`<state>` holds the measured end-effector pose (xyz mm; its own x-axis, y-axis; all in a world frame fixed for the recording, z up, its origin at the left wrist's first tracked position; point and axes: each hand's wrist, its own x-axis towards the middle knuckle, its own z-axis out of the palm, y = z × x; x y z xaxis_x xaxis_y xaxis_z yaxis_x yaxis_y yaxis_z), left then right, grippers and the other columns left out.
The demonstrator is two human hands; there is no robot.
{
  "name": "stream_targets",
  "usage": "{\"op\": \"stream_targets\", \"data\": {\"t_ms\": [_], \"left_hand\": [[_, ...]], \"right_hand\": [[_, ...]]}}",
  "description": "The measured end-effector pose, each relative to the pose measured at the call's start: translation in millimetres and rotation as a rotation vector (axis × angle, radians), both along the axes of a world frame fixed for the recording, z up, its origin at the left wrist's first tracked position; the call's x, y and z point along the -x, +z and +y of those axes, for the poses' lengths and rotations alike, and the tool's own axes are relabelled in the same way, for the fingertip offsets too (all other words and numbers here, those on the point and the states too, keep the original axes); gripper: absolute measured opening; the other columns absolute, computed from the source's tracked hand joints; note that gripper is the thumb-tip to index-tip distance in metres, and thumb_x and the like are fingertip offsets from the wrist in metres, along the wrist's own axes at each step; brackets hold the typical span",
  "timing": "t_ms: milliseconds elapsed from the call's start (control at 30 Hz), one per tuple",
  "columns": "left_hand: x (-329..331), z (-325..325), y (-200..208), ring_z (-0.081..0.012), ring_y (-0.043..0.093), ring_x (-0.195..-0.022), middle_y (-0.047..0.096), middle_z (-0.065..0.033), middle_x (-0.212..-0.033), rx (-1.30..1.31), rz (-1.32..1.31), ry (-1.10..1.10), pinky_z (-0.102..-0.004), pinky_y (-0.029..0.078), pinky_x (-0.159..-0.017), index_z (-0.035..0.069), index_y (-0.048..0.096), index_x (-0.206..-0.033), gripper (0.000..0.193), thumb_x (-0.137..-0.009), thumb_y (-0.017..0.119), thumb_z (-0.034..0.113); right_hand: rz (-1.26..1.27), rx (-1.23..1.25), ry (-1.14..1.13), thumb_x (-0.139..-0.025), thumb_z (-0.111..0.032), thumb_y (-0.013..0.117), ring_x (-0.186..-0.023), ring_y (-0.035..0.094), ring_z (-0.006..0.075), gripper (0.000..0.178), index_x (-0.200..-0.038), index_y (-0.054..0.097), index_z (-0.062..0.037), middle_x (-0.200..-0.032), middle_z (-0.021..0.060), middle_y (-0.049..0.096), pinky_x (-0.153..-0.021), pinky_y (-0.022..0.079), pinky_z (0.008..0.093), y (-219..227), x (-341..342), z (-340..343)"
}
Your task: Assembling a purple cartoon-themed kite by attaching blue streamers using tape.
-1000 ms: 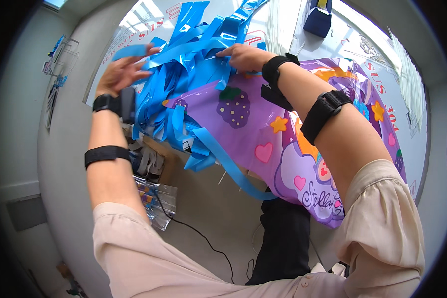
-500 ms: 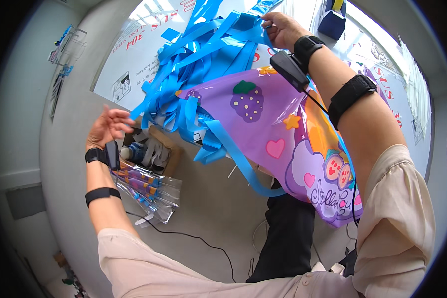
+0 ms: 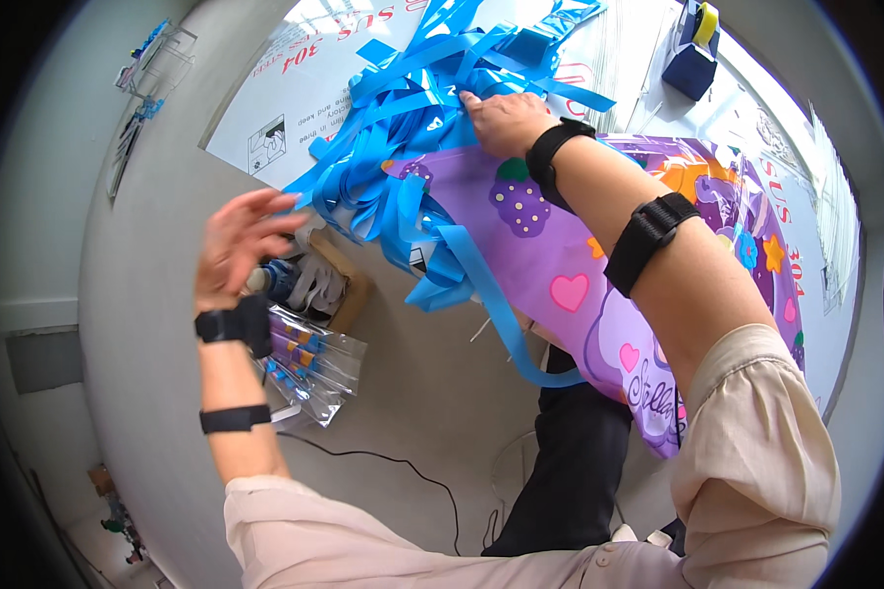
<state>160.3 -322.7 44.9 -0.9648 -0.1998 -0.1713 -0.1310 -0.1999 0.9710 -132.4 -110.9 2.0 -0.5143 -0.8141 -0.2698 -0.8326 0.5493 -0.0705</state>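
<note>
A tangled heap of shiny blue ribbon [image 3: 388,113] lies on the table, one long loop hanging over its near edge. My right hand [image 3: 509,123] rests palm down on the heap's right side, one finger stretched out along the strips; the other fingers are partly hidden. To the left of the heap, my left hand [image 3: 246,240] is raised and holds nothing, its slightly blurred fingers apart. Under my right forearm spreads a glossy purple plastic sheet [image 3: 462,191] printed with berries, hearts and stars. Its near end droops off the table.
Below the table edge stands an open cardboard box [image 3: 352,294] with pale straps and a blue-white item inside. A clear plastic bag [image 3: 329,378] of colourful pieces lies beside it. At the back right is a dark tape dispenser [image 3: 690,69]. A black cable [image 3: 393,459] crosses the floor.
My right hand has come down and left onto the ribbon heap, from a pinched strip farther back. My left hand has moved slightly right, its fingers spreading. The view has shifted a little.
</note>
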Motion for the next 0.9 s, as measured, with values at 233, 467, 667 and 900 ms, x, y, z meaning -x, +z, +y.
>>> {"op": "stream_targets", "data": {"t_ms": [233,467,667,900], "left_hand": [[-254.9,-86.0,10.4,-0.0150,0.040,-0.053,0.047,-0.0039,-0.067,-0.088,0.276,1.788,-0.0294,0.034,-0.045,0.006,0.046,-0.075,0.029,-0.090,0.046,0.031],[-78.7,109.4,24.0,-0.0078,0.044,-0.050,0.053,-0.0028,-0.067,0.178,0.129,1.145,-0.0204,0.036,-0.041,0.002,0.054,-0.083,0.004,-0.085,0.056,0.005],[54.8,295.9,63.3,-0.0094,0.051,-0.056,0.058,-0.0059,-0.073,0.028,0.280,0.520,-0.0216,0.041,-0.049,0.000,0.057,-0.088,0.005,-0.084,0.057,0.001],[110.0,471.6,88.4,-0.0111,0.054,-0.096,0.060,-0.0064,-0.102,-0.108,0.305,0.041,-0.0235,0.042,-0.081,-0.004,0.055,-0.114,0.026,-0.091,0.049,0.008]], "right_hand": [[-0.184,0.678,0.012,-0.074,-0.006,0.050,-0.103,0.058,0.0292,0.060,-0.134,0.040,-0.0072,-0.118,0.0197,0.056,-0.085,0.048,0.0350,12.0,16.1,-12.7],[-1.643,0.830,-0.325,-0.080,-0.028,0.066,-0.090,0.063,0.0243,0.038,-0.102,0.051,0.0001,-0.087,0.0136,0.061,-0.078,0.052,0.0310,117.7,28.6,126.9],[-1.573,1.175,-0.701,-0.079,0.012,0.055,-0.093,0.062,0.0360,0.030,-0.107,0.044,0.0129,-0.100,0.0282,0.056,-0.081,0.055,0.0360,144.0,-40.9,272.4],[-1.476,1.414,-0.822,-0.084,-0.001,0.059,-0.065,0.064,0.0150,0.008,-0.091,0.058,0.0019,-0.079,0.0111,0.063,-0.055,0.054,0.0234,154.7,-124.2,424.8]]}}
